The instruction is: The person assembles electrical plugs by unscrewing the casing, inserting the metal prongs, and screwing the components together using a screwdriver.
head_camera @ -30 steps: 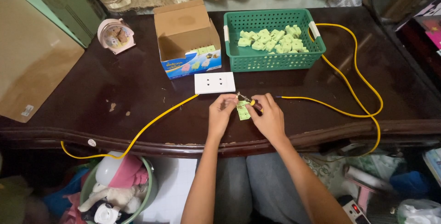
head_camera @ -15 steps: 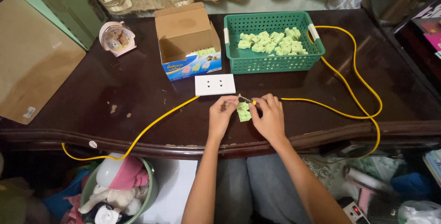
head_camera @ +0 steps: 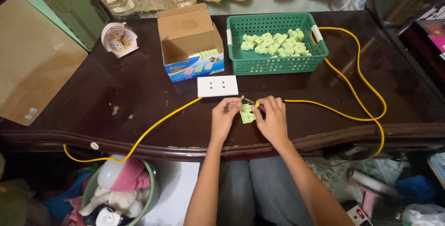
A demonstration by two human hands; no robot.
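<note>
A small green part is held between both hands at the near edge of the dark table, just in front of the white socket plate. The left hand is closed on the part's left side, thumb and forefinger pinched against it. The right hand is curled over the part's right side, and a thin tool with a yellow tip is gripped in its fingertips, its metal end pointing toward the socket plate. How firmly the remaining fingers are pressed cannot be told.

A yellow cable is laid from the socket plate over the near table edge to the left, and another run of it is looped from the right hand around the right side up to the green basket. The basket is set behind the socket plate and is filled with more green parts. An open cardboard box is placed just left of the basket, with a few green parts seen inside. A small pink clock is stood further left. A bucket of toys is seen below the table.
</note>
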